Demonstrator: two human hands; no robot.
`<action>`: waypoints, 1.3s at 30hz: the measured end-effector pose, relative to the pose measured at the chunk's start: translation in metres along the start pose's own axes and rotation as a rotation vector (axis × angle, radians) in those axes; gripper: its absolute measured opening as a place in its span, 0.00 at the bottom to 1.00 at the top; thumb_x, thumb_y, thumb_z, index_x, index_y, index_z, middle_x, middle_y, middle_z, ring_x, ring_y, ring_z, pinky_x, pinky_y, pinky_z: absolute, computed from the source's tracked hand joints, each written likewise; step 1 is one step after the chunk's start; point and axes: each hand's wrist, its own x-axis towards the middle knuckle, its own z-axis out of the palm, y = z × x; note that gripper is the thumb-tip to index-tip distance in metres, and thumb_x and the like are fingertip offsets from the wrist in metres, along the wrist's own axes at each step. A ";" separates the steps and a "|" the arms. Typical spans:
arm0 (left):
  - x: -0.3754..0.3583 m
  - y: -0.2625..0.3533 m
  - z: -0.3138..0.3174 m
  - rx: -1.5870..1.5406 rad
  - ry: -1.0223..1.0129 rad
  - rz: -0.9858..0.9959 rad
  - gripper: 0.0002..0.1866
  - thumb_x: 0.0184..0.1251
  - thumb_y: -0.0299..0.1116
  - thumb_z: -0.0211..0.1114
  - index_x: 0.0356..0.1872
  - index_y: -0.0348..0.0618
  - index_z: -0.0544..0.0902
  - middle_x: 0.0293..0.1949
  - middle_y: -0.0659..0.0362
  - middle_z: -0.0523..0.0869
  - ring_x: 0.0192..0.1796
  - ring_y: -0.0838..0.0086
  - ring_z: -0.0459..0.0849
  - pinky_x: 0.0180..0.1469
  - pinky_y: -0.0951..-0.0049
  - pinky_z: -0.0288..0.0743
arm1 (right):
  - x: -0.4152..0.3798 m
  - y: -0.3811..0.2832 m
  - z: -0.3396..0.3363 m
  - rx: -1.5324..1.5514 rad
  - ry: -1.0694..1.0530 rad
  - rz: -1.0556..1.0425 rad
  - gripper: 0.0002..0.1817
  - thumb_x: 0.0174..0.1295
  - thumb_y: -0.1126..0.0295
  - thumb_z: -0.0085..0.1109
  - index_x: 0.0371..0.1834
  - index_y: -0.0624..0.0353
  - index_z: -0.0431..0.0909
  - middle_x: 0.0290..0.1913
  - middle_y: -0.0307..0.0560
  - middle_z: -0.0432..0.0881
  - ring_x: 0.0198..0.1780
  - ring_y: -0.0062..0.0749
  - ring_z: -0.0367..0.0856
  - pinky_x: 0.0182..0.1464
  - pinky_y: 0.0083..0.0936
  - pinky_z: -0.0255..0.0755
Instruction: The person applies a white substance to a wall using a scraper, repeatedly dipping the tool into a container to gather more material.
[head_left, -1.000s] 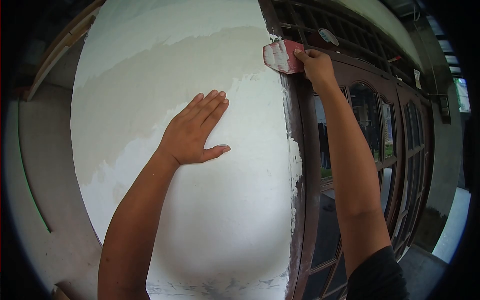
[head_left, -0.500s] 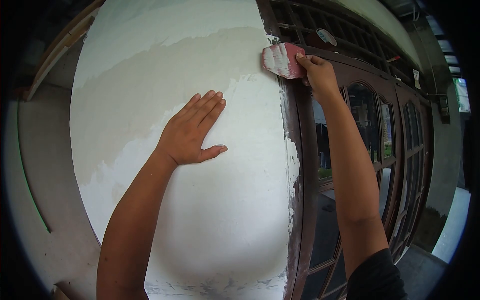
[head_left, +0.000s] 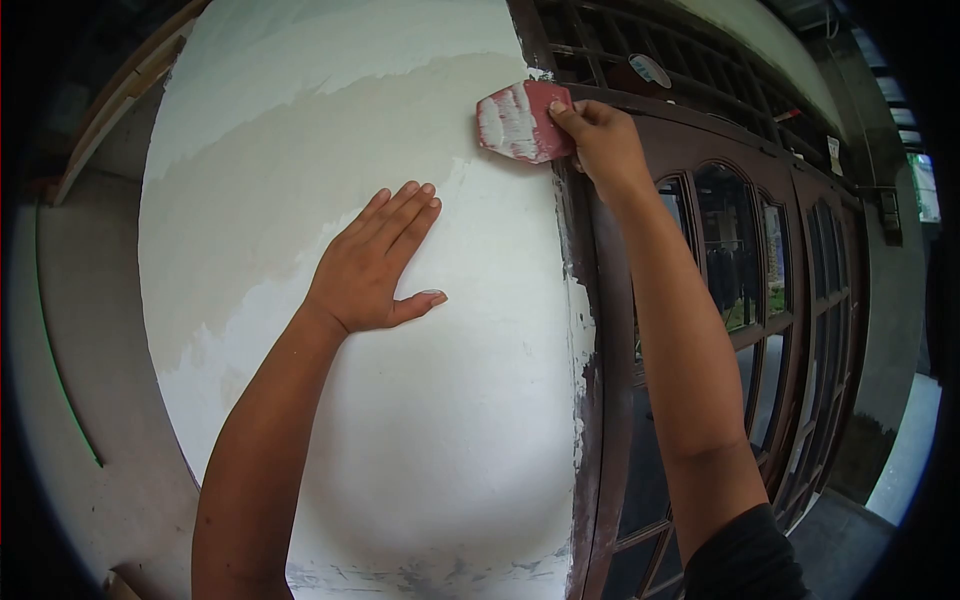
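My left hand (head_left: 370, 265) lies flat on the wall (head_left: 450, 420), its fingers together and the thumb stretched out to the right. Pinched in my right hand (head_left: 605, 145) is a red putty scraper (head_left: 545, 125), with white putty smeared over its face. The scraper is at the wall's upper right edge, beside the dark door frame. White putty covers the lower and right part of the wall, while a greyish band crosses above my left hand.
A brown wooden door (head_left: 690, 150) with glass panes stands right of the wall, under a dark lattice (head_left: 700, 60). White putty marks the frame's edge. Wooden boards (head_left: 125, 95) jut out at the upper left, and a green line (head_left: 55, 350) runs down the grey surface there.
My right hand has moved left with the scraper, from the door frame's edge further onto the wall. My left hand stays in nearly the same place.
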 end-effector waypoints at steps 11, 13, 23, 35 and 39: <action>-0.001 0.000 0.001 0.018 -0.002 -0.008 0.46 0.62 0.57 0.66 0.75 0.37 0.66 0.76 0.49 0.69 0.78 0.56 0.66 0.81 0.55 0.58 | 0.004 0.008 -0.033 0.018 0.065 0.108 0.16 0.69 0.62 0.67 0.37 0.67 0.86 0.28 0.43 0.87 0.27 0.22 0.81 0.31 0.21 0.72; 0.000 0.000 0.001 0.000 0.008 -0.004 0.45 0.62 0.56 0.67 0.75 0.37 0.67 0.76 0.49 0.70 0.78 0.57 0.66 0.81 0.56 0.58 | 0.008 0.010 -0.020 0.033 0.015 0.108 0.16 0.69 0.61 0.67 0.37 0.66 0.87 0.27 0.43 0.86 0.26 0.23 0.79 0.31 0.23 0.72; 0.000 0.000 0.000 -0.004 0.012 -0.005 0.45 0.63 0.57 0.66 0.75 0.37 0.67 0.76 0.50 0.70 0.78 0.58 0.66 0.81 0.55 0.58 | 0.026 0.021 -0.027 0.129 0.069 0.143 0.15 0.67 0.61 0.69 0.34 0.64 0.86 0.26 0.42 0.84 0.24 0.23 0.77 0.31 0.25 0.70; 0.001 0.000 0.000 -0.011 0.002 0.000 0.46 0.62 0.57 0.67 0.75 0.37 0.66 0.75 0.50 0.70 0.78 0.58 0.66 0.81 0.55 0.57 | 0.025 0.003 -0.001 0.111 0.008 0.084 0.16 0.68 0.60 0.68 0.31 0.62 0.84 0.23 0.38 0.79 0.22 0.20 0.71 0.25 0.24 0.65; 0.000 -0.001 0.000 -0.011 0.006 0.006 0.46 0.62 0.56 0.67 0.75 0.37 0.66 0.75 0.50 0.70 0.78 0.58 0.66 0.81 0.55 0.57 | 0.027 0.008 0.002 -0.127 0.062 0.057 0.16 0.69 0.59 0.67 0.31 0.62 0.85 0.23 0.40 0.80 0.22 0.21 0.72 0.26 0.23 0.65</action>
